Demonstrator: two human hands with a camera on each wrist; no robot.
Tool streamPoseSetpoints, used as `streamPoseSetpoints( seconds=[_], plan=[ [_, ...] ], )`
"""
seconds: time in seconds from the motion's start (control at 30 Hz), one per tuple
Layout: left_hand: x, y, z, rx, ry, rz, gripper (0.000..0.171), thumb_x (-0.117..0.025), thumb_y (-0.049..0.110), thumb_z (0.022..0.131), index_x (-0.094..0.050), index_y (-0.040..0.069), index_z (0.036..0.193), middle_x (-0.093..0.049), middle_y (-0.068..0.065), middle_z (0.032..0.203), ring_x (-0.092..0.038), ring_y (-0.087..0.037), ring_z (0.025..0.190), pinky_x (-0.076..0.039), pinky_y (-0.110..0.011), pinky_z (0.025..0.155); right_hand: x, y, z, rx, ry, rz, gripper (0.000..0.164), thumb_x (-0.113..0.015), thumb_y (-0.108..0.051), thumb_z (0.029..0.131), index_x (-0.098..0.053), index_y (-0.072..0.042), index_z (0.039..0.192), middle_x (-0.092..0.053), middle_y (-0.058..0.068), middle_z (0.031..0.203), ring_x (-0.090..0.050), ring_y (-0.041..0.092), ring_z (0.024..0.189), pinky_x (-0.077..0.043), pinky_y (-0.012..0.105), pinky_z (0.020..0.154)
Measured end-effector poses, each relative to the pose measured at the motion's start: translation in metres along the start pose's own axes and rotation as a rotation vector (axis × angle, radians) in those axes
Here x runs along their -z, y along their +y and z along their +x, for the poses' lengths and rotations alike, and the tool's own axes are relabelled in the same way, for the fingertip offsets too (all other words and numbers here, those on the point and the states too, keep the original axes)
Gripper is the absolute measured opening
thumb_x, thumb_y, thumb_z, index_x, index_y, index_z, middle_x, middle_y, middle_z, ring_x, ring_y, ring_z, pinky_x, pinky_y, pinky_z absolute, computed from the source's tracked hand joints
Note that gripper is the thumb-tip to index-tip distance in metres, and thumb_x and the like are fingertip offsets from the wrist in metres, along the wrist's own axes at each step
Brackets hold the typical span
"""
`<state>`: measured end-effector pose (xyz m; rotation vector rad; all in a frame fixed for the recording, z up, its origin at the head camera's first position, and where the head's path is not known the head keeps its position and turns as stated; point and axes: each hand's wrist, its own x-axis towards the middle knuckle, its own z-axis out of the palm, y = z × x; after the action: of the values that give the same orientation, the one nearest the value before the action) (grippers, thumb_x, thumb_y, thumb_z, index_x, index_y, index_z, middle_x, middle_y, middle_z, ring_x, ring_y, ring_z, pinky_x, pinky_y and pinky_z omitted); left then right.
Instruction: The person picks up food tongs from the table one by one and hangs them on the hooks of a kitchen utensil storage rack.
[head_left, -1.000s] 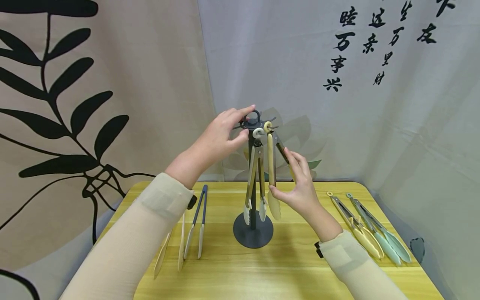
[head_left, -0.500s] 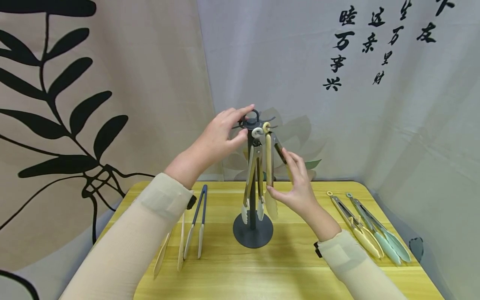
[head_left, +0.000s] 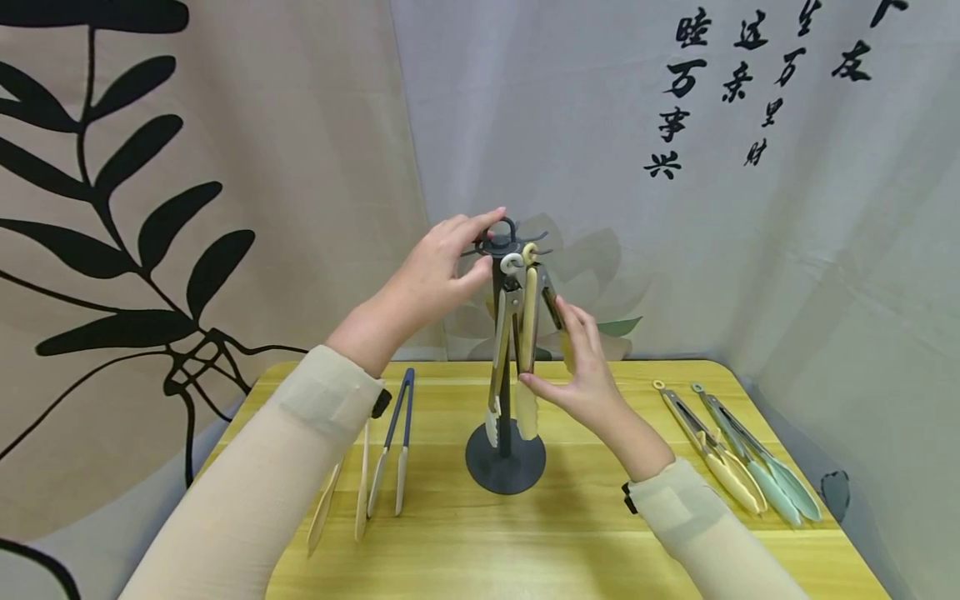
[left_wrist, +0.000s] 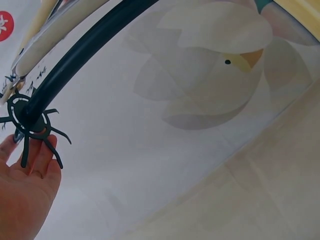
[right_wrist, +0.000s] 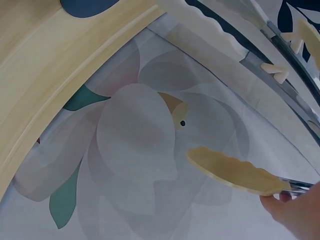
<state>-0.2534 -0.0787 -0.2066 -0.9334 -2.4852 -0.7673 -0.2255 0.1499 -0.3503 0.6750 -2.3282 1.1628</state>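
A dark rack (head_left: 505, 462) with a round base and hooks around its top stands mid-table. My left hand (head_left: 427, 275) holds it at the hooked top, beside the ring; the left wrist view has the fingers behind the hooks (left_wrist: 53, 150). From one front hook, by its ring, hangs a pair of white-tipped tongs (head_left: 500, 350). Next to it, yellow tongs (head_left: 529, 321) hang by their ring, arms spread. My right hand (head_left: 588, 379) grips these yellow tongs, thumb on one arm and fingers on the other. Their scalloped yellow tip (right_wrist: 235, 172) shows beyond the thumb in the right wrist view.
Yellow tongs (head_left: 723, 475) and green tongs (head_left: 780, 492) lie on the right of the wooden table (head_left: 450, 558). Blue-handled tongs (head_left: 402, 442) and beige-tipped tongs (head_left: 362, 492), partly behind the left sleeve, lie on the left. A printed curtain (head_left: 540, 108) hangs behind.
My right hand has shifted left with the lower part of the yellow tongs, which now overlap the white-tipped pair. My left hand stays at the rack's top.
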Motion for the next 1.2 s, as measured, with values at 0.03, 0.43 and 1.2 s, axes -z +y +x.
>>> streamPoseSetpoints(
  seconds=[0.03, 0.43, 1.2],
  plan=[
    [0.000, 0.000, 0.000, -0.001, 0.001, -0.002, 0.056, -0.048, 0.021, 0.093, -0.034, 0.027, 0.147, -0.056, 0.000, 0.119, -0.047, -0.021, 0.109, -0.040, -0.038, 0.092, 0.000, 0.000, 0.000, 0.000, -0.002, 0.001, 0.109, -0.083, -0.026, 0.071, -0.011, -0.031, 0.153, -0.021, 0.006, 0.150, -0.026, 0.029, 0.137, -0.027, 0.060, 0.106],
    [-0.001, 0.002, 0.002, -0.010, 0.000, -0.002, 0.056, -0.048, 0.021, 0.093, -0.035, 0.027, 0.147, -0.056, 0.000, 0.119, -0.047, -0.020, 0.110, -0.040, -0.039, 0.095, -0.001, 0.001, -0.001, 0.006, -0.018, 0.007, 0.111, -0.083, -0.026, 0.071, -0.009, -0.033, 0.153, -0.021, 0.007, 0.151, -0.026, 0.029, 0.138, -0.028, 0.061, 0.106],
    [0.000, 0.002, 0.000, 0.003, 0.001, 0.003, 0.056, -0.047, 0.022, 0.093, -0.034, 0.027, 0.147, -0.056, 0.001, 0.119, -0.045, -0.016, 0.106, -0.040, -0.036, 0.090, 0.005, 0.020, -0.010, 0.065, -0.087, 0.110, 0.078, -0.061, -0.029, 0.090, -0.015, -0.026, 0.153, -0.022, 0.005, 0.153, -0.028, 0.028, 0.137, -0.028, 0.062, 0.104]
  ],
)
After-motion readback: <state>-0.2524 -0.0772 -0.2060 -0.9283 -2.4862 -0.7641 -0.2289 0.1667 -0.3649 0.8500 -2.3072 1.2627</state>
